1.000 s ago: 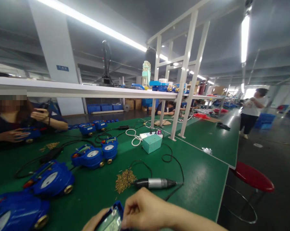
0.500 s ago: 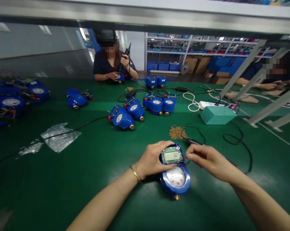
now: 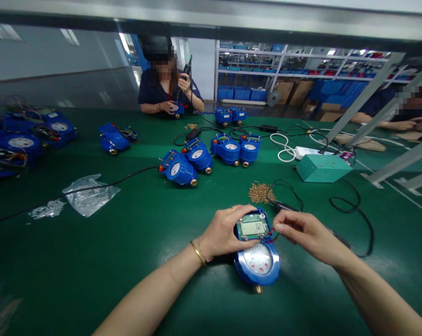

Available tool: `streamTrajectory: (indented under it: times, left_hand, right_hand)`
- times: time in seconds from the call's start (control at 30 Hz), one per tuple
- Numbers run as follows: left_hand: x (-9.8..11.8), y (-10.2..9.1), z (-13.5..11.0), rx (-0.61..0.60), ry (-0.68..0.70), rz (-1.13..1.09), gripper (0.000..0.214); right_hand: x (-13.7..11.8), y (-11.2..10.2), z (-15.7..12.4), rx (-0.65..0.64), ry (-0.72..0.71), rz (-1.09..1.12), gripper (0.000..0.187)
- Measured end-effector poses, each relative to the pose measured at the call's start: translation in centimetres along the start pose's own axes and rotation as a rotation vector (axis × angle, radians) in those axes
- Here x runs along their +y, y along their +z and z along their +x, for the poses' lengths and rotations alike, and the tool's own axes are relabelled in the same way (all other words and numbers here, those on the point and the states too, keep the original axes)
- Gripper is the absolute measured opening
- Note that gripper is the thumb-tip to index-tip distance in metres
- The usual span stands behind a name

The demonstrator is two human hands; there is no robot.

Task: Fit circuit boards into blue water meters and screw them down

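Observation:
A blue water meter (image 3: pixel 258 263) lies on the green table in front of me, its round dial facing up and a brass fitting at its near end. Its upper box is uncovered, showing a green circuit board with a lit display (image 3: pixel 255 227). My left hand (image 3: pixel 225 231) grips that box from the left, thumb across its near edge and fingers over the far side. At the box's right side, my right hand (image 3: pixel 298 231) pinches thin red and dark wires (image 3: pixel 272 232) between thumb and forefinger. Just beyond it lies a black-handled tool (image 3: pixel 284 206), partly hidden.
A pile of small brass screws (image 3: pixel 262 192) lies beyond the meter. Several blue meters (image 3: pixel 180 170) stand farther back, with more heaped at left. A plastic bag (image 3: pixel 90 193), a teal box (image 3: pixel 323 168), cables and metal legs (image 3: pixel 402 149) surround the area. A co-worker (image 3: pixel 162 88) sits opposite.
The display's reading looks different. Both hands keep their hold on the meter and wires; the whole view has shifted slightly.

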State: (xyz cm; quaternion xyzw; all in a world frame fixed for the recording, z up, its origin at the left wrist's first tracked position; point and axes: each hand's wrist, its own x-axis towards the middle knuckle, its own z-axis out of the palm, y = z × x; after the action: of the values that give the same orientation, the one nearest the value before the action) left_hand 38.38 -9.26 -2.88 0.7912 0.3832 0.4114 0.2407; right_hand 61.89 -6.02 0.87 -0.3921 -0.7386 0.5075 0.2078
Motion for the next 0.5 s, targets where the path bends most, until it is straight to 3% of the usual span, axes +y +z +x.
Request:
streamTrajectory:
  times: [0.17, 0.5]
  left_hand:
    - [-0.07, 0.06, -0.06, 0.0, -0.01, 0.003, 0.061]
    - [-0.08, 0.09, -0.09, 0.009, -0.032, -0.031, 0.06]
  right_hand:
    - [0.13, -0.12, -0.31, -0.028, 0.023, 0.016, 0.047]
    - [0.49, 0.15, -0.57, 0.073, -0.052, -0.07, 0.043]
